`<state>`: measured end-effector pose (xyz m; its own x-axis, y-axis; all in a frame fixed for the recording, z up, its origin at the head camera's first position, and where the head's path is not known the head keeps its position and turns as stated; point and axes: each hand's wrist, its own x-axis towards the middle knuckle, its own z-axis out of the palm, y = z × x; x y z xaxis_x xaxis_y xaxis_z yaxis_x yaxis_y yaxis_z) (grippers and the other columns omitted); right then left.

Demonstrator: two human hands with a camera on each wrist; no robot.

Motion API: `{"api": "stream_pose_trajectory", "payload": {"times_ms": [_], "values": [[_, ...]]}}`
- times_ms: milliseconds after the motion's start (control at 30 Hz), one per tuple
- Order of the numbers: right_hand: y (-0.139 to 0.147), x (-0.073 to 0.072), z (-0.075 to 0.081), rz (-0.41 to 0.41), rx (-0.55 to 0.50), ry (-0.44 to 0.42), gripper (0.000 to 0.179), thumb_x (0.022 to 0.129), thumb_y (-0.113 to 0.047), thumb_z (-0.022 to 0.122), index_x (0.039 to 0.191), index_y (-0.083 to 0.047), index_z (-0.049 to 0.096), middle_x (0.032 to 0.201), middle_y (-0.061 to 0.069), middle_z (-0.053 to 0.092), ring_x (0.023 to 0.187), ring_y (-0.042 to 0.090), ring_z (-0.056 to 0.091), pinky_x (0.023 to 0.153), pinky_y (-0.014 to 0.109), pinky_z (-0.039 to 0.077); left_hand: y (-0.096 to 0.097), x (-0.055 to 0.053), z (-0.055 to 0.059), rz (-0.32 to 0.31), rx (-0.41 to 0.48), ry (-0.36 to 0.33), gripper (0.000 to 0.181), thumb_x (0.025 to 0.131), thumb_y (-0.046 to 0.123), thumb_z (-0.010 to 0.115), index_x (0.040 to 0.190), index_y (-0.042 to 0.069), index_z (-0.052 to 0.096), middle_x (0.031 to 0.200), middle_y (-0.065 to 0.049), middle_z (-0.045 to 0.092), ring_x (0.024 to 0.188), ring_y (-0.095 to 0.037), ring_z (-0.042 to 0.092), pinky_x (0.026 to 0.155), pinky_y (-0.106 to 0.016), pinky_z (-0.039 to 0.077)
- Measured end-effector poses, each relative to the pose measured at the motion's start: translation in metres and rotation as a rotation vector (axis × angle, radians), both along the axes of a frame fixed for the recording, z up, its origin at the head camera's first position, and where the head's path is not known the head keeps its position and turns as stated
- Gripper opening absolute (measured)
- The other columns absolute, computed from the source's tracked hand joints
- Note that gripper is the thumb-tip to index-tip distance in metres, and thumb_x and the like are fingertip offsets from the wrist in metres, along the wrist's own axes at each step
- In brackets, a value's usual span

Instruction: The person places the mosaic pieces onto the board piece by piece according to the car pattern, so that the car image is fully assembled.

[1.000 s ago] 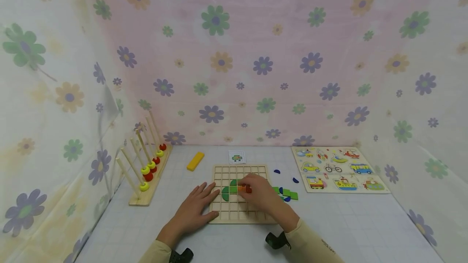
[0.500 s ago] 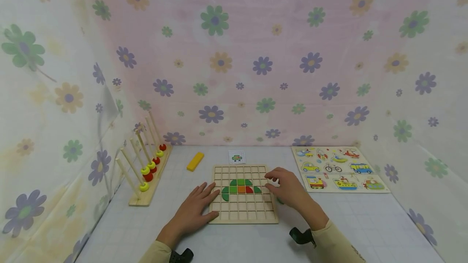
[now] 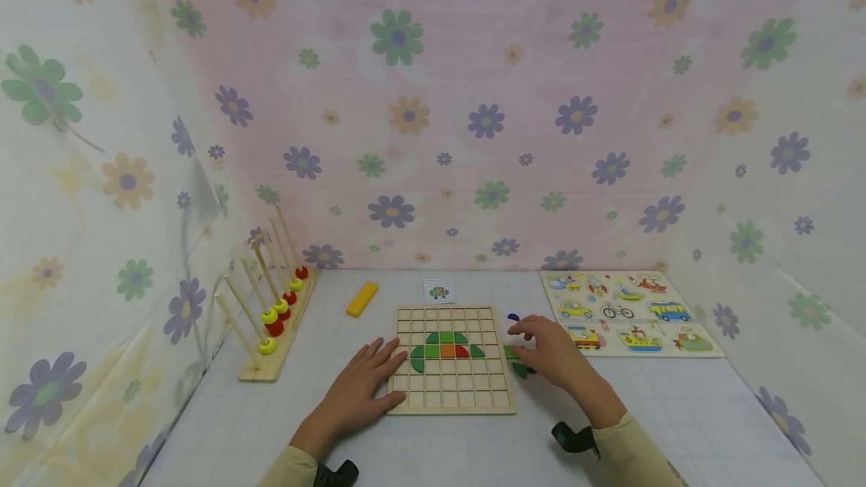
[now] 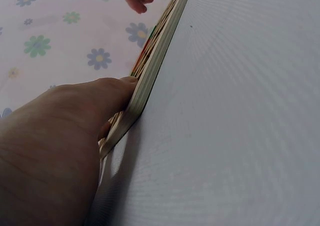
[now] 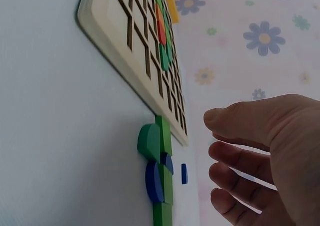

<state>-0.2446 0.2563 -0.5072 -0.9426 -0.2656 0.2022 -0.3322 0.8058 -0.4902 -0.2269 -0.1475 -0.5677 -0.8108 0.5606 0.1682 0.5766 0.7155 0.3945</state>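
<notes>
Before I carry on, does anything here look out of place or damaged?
No damage shows. Right of the grid board, loose green pieces and blue pieces lie untidily, one blue piece off alone, while the placed pieces sit in its cells.

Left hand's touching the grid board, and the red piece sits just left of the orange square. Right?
Not quite: the red piece sits just right of the orange square, as the head view shows. The left hand is touching the grid board, as you said.
</notes>
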Motion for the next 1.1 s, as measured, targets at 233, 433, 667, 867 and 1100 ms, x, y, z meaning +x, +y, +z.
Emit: {"api": "stream_pose_trajectory", "payload": {"times_ms": [233,433,667,867,1100], "values": [[0.006,-0.004,-0.007,0.022,0.019,-0.037,0.024,0.092,-0.010,0.086,0.116,-0.012,0.082,0.118,0.001,0.073,0.097,0.020,0.064,0.078,0.039,0.055,0.000,0.001,0.001,-0.009,0.011,0.002,0.075,0.104,0.061,0.061,0.164,0.017,0.052,0.175,-0.005,0.036,0.162,-0.037,0.025,0.131,-0.057,0.019],[0.004,-0.006,-0.011,0.014,0.025,-0.101,0.024,0.091,-0.009,0.087,0.114,-0.013,0.083,0.115,-0.002,0.072,0.096,0.017,0.063,0.079,0.039,0.056,0.000,0.001,0.002,-0.007,0.008,0.004,0.075,0.104,0.061,0.061,0.165,0.017,0.051,0.175,-0.005,0.036,0.163,-0.037,0.024,0.131,-0.056,0.019],[0.002,-0.009,-0.014,-0.001,0.055,-0.129,0.021,0.092,-0.010,0.087,0.112,-0.014,0.083,0.108,-0.005,0.072,0.094,0.015,0.061,0.084,0.041,0.057,0.001,0.000,0.002,-0.005,0.003,0.002,0.075,0.104,0.061,0.061,0.165,0.017,0.051,0.175,-0.005,0.036,0.163,-0.036,0.024,0.131,-0.056,0.019],[0.002,-0.012,-0.011,0.021,0.072,-0.123,0.016,0.091,-0.009,0.088,0.106,-0.013,0.084,0.106,-0.004,0.073,0.093,0.016,0.061,0.084,0.042,0.057,0.001,0.001,0.005,-0.007,0.004,-0.006,0.075,0.105,0.060,0.061,0.165,0.016,0.050,0.175,-0.006,0.036,0.163,-0.037,0.024,0.131,-0.056,0.019],[0.000,-0.015,-0.011,0.042,0.092,-0.115,0.018,0.090,-0.008,0.088,0.108,-0.010,0.084,0.108,-0.001,0.074,0.096,0.018,0.063,0.087,0.044,0.059,0.002,0.002,0.004,0.007,-0.002,-0.013,0.074,0.104,0.060,0.061,0.164,0.017,0.051,0.175,-0.005,0.036,0.163,-0.036,0.024,0.131,-0.056,0.018]]}}
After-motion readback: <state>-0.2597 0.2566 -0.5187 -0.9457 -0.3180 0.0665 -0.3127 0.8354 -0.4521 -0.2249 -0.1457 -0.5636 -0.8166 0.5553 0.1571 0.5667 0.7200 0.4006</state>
